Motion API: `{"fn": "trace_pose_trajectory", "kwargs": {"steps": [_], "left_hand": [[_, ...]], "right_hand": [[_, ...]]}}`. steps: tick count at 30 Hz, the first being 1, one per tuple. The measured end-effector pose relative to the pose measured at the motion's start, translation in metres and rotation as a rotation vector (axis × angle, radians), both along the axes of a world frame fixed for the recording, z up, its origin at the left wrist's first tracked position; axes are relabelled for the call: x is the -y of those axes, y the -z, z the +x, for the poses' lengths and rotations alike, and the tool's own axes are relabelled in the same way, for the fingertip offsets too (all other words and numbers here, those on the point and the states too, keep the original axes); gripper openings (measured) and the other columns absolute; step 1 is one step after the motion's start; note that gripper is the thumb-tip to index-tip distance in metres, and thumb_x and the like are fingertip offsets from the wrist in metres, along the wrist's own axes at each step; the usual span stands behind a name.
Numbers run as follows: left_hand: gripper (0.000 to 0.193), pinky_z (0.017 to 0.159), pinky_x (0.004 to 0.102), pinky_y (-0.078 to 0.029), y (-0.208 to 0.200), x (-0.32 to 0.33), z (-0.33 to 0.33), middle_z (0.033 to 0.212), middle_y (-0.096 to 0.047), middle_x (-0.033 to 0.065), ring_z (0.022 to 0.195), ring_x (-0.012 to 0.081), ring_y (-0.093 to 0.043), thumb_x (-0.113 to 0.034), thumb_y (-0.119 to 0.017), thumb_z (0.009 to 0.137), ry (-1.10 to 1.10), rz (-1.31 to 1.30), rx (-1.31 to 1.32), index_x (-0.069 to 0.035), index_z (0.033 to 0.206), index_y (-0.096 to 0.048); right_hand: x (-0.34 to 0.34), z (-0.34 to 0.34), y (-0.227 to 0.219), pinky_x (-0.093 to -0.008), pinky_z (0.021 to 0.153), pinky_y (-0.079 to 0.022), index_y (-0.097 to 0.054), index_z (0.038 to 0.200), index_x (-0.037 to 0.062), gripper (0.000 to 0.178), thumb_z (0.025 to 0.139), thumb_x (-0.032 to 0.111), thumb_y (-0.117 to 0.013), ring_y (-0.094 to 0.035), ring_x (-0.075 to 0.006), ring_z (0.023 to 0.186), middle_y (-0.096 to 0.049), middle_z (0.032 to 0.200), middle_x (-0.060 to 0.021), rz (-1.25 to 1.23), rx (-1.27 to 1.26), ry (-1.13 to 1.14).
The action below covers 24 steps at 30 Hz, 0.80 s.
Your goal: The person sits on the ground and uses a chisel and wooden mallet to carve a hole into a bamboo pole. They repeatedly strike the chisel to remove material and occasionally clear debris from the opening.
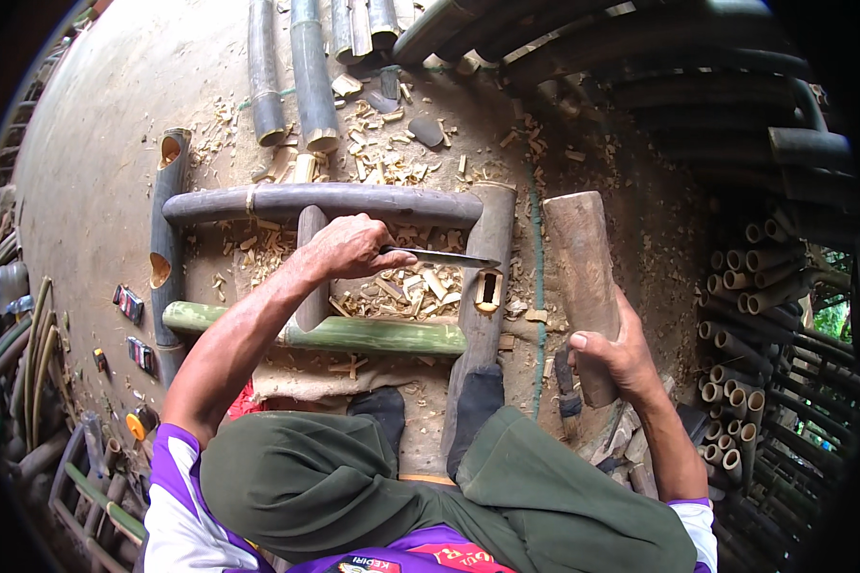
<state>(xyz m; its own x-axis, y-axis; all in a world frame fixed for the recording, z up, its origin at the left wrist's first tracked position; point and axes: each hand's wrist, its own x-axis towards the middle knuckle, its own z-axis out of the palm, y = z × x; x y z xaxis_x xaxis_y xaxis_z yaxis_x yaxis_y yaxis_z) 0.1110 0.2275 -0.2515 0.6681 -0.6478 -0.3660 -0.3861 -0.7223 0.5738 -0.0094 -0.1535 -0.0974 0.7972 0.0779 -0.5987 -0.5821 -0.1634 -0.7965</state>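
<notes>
My left hand (354, 246) is closed around the handle of a knife (449, 258). The narrow blade points right, and its tip lies over the upright bamboo post (483, 329), just above a rectangular slot (488, 289) with pale cut edges. In my right hand (616, 349) is a thick wooden block (583, 258), gripped near its lower end and tilted, to the right of the post. A dark bamboo rail (325, 202) and a green bamboo rail (373, 334) run left from the post. A short bamboo crosspiece (311, 277) spans between them, partly behind my left wrist.
Another bamboo post (169, 239) with open holes lies at the left. Wood chips (411, 286) litter the ground. Bamboo poles (312, 76) lie ahead, and cut bamboo pieces (736, 411) are stacked at right. Small packets (129, 303) and an orange tape measure (141, 422) sit at left.
</notes>
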Motion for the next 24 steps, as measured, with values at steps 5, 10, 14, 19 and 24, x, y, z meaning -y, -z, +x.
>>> {"fn": "trace_pose_trajectory", "kwargs": {"steps": [5, 10, 14, 19, 24], "left_hand": [[0.059, 0.061, 0.0507, -0.051, -0.001, -0.001, -0.004, 0.067, -0.066, 0.0241, 0.065, 0.0425, -0.067, -0.062, -0.066, 0.098, -0.019, -0.004, 0.024, -0.006, 0.092, -0.083], [0.06, 0.062, 0.0505, -0.053, 0.004, -0.003, -0.008, 0.067, -0.067, 0.0233, 0.066, 0.0426, -0.069, -0.061, -0.069, 0.096, -0.037, 0.035, 0.127, -0.003, 0.084, -0.08], [0.066, 0.067, 0.0506, -0.058, 0.006, 0.008, -0.006, 0.07, -0.069, 0.0245, 0.072, 0.043, -0.072, -0.064, -0.069, 0.094, -0.026, 0.105, 0.118, 0.0, 0.077, -0.076], [0.073, 0.066, 0.0511, -0.059, 0.015, -0.005, -0.003, 0.071, -0.07, 0.0247, 0.072, 0.044, -0.073, -0.07, -0.068, 0.092, -0.033, 0.111, 0.104, 0.002, 0.076, -0.075], [0.072, 0.066, 0.051, -0.058, 0.016, -0.003, -0.001, 0.068, -0.068, 0.0248, 0.07, 0.0438, -0.072, -0.069, -0.069, 0.092, -0.021, 0.077, 0.095, 0.001, 0.078, -0.077]], "right_hand": [[-0.006, 0.003, -0.003, -0.0316, 0.082, -0.057, -0.04, 0.152, 0.0006, 0.087, 0.082, 0.024, -0.086, -0.067, -0.0147, 0.093, -0.064, 0.113, -0.008, -0.008, 0.027, -0.026], [-0.012, 0.002, 0.01, -0.0368, 0.092, -0.056, -0.041, 0.147, -0.0011, 0.082, 0.083, 0.022, -0.087, -0.068, -0.0219, 0.108, -0.065, 0.121, -0.0138, -0.192, 0.3, -0.165], [-0.009, -0.007, 0.051, -0.0478, 0.089, -0.06, -0.041, 0.137, 0.0033, 0.069, 0.086, 0.019, -0.084, -0.072, -0.0326, 0.1, -0.069, 0.115, -0.0234, -0.549, 0.255, -0.496], [-0.026, 0.043, -0.007, -0.0481, 0.093, -0.056, -0.051, 0.131, 0.0019, 0.065, 0.081, 0.027, -0.085, -0.073, -0.0377, 0.101, -0.073, 0.11, -0.026, -0.55, 0.149, -0.54], [-0.046, 0.025, 0.012, -0.044, 0.102, -0.056, -0.047, 0.14, 0.0001, 0.071, 0.086, 0.028, -0.086, -0.07, -0.0323, 0.11, -0.07, 0.118, -0.0197, -0.397, 0.69, -0.085]]}}
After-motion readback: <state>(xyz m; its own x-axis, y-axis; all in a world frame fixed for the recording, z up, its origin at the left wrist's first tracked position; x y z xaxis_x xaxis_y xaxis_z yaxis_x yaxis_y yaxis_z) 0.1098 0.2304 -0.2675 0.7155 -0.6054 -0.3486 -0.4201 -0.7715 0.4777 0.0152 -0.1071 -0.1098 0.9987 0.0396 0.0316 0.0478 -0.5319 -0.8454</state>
